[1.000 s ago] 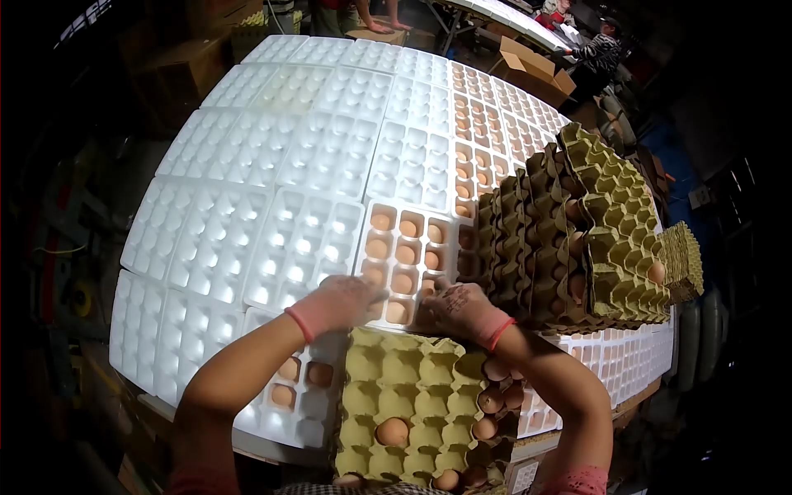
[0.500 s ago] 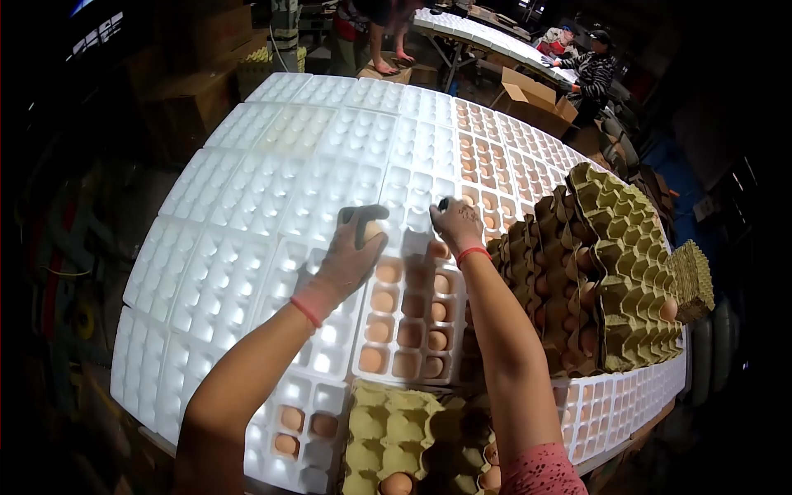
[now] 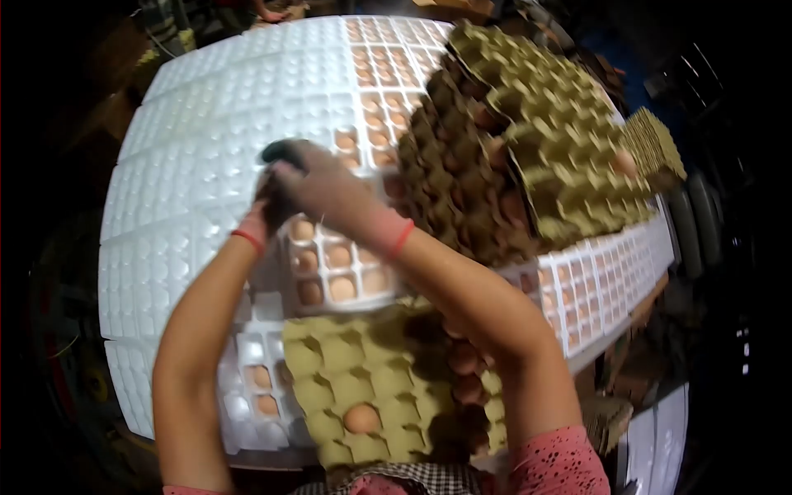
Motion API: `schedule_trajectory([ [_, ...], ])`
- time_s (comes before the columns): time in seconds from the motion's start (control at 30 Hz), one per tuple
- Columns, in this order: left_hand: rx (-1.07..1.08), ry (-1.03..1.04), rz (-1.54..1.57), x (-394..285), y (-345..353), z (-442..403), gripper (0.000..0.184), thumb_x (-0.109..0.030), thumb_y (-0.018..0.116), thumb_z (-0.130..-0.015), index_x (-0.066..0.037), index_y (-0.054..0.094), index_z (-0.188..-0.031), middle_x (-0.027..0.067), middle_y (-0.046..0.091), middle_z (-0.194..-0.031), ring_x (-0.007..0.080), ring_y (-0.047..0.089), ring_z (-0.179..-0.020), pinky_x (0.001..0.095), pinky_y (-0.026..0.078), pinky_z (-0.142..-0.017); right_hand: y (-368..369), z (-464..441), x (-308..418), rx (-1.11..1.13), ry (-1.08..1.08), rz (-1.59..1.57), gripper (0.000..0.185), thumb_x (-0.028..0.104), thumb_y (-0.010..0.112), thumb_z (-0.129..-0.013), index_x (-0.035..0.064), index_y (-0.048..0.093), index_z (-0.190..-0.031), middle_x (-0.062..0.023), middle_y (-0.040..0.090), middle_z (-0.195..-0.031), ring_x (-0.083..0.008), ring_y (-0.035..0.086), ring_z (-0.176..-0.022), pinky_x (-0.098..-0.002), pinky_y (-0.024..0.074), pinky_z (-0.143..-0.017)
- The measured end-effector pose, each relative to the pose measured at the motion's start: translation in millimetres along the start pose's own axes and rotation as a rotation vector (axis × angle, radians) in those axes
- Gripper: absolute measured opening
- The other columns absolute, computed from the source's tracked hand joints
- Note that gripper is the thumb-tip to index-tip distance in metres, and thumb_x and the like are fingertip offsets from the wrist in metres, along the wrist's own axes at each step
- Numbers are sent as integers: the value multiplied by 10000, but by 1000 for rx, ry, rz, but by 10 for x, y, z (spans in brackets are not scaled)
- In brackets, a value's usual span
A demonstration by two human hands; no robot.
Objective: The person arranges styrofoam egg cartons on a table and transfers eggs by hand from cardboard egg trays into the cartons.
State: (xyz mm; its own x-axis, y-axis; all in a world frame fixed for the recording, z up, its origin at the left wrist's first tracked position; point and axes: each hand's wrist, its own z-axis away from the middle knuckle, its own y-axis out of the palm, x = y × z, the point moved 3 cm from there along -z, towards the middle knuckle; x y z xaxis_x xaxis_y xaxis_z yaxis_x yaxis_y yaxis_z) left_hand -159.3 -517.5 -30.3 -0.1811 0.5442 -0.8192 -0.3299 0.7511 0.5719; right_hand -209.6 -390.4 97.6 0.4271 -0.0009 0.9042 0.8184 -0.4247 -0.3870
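Note:
My left hand [image 3: 274,198] and my right hand [image 3: 330,188], both in thin gloves with dark fingertips, meet over the upper end of a white foam egg tray [image 3: 360,304]. The right hand overlaps the left. Motion blur smears the fingers, so what they hold, if anything, cannot be made out. Several brown eggs [image 3: 342,288] sit in that tray's cups below the hands. Nearer me lies a yellow-green pulp egg tray [image 3: 342,351] with a single egg [image 3: 360,418] towards its front and several more under my right forearm.
Stacked pulp trays holding eggs [image 3: 544,148] rise at the right. White foam trays [image 3: 165,198] with empty cups cover the left; egg-filled foam trays [image 3: 384,66] lie behind and at right [image 3: 598,289]. Another small foam tray [image 3: 239,396] holds eggs at front left. Another person's hand [image 3: 271,15] shows at the top.
My right hand has moved left and now overlaps my left hand, which held an egg earlier. The camera has tilted down, bringing the near pulp tray further into view.

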Motion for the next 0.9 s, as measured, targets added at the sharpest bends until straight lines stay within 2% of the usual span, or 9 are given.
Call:
schedule_trajectory([
  [0.07, -153, 438, -1442, -578, 645, 533, 424, -145, 585, -898, -52, 508, -1304, 137, 568, -1217, 291, 556, -1122, 364, 445, -953, -119, 899, 580, 339, -40, 180, 427, 417, 464, -939, 78, 544, -1186, -201, 614, -1116, -425, 556, -1077, -515, 359, -1011],
  [0.23, -73, 291, -1272, -814, 1406, 1516, 502, -70, 616, -847, -31, 474, -1327, 144, 589, -1148, 224, 632, -840, 320, 512, -785, -1246, 2274, 822, 283, 1, 630, 333, 286, 642, -857, 150, 569, -1152, -65, 625, -904, -239, 624, -864, -373, 474, -813],
  [0.4, 271, 578, -1633, -383, 2400, 1890, 465, -174, 597, -845, -89, 516, -1294, 189, 568, -1170, 310, 594, -975, 402, 501, -843, -1219, 3084, 153, 299, -124, 1026, 460, 222, 710, -767, 140, 516, -1176, -142, 515, -1156, -355, 513, -1099, -464, 422, -952],
  [0.5, 462, 451, -1747, 65, 2682, 1779, 466, -250, 596, -866, -122, 507, -1305, 197, 534, -1202, 348, 507, -1104, 416, 398, -970, -1482, 3156, -1, -6, 25, 514, 460, 155, 672, -805, 50, 491, -1214, -161, 505, -1221, -317, 518, -1126, -399, 425, -980],
  [0.53, 495, 326, -1787, 223, 2700, 1708, 436, -268, 571, -880, -124, 519, -1288, 192, 539, -1184, 336, 504, -1107, 412, 386, -982, -1559, 3141, -52, -199, 295, -272, 487, 154, 673, -808, 29, 472, -1233, -156, 503, -1221, -313, 529, -1106, -383, 438, -971],
  [0.63, 557, 254, -2002, 471, 2683, 1580, 417, -308, 543, -889, -132, 529, -1266, 176, 553, -1156, 304, 547, -1034, 412, 367, -1008, -1643, 2975, 105, -147, 82, 650, 623, 274, 737, -782, 82, 458, -1305, -193, 508, -1246, -345, 542, -1140, -427, 452, -968],
  [0.77, 357, 99, -1641, 249, 2742, 1580, 431, -213, 578, -880, -87, 511, -1288, 162, 567, -1169, 282, 595, -1034, 399, 384, -1031, -1491, 2840, -467, 332, 366, 883, 697, 430, 730, -755, 56, 469, -1282, -216, 593, -1110, -378, 569, -1085, -449, 456, -936],
  [0.83, 160, 21, -831, 130, 2497, 1518, 497, -142, 639, -846, -39, 480, -1306, 151, 567, -1185, 271, 571, -1117, 365, 437, -994, -1666, 3003, -313, -158, 146, 707, 729, 386, 721, -784, 47, 416, -1354, -179, 604, -1149, -302, 600, -1087, -412, 483, -924],
  [0.9, 232, 2, -1061, 105, 2498, 1558, 488, -218, 674, -831, -32, 505, -1250, 156, 549, -1193, 269, 587, -1056, 337, 471, -946, -1734, 3128, -29, -68, 305, -352, 740, 240, 735, -795, 80, 357, -1411, -123, 536, -1259, -199, 588, -1093, -338, 528, -873],
])
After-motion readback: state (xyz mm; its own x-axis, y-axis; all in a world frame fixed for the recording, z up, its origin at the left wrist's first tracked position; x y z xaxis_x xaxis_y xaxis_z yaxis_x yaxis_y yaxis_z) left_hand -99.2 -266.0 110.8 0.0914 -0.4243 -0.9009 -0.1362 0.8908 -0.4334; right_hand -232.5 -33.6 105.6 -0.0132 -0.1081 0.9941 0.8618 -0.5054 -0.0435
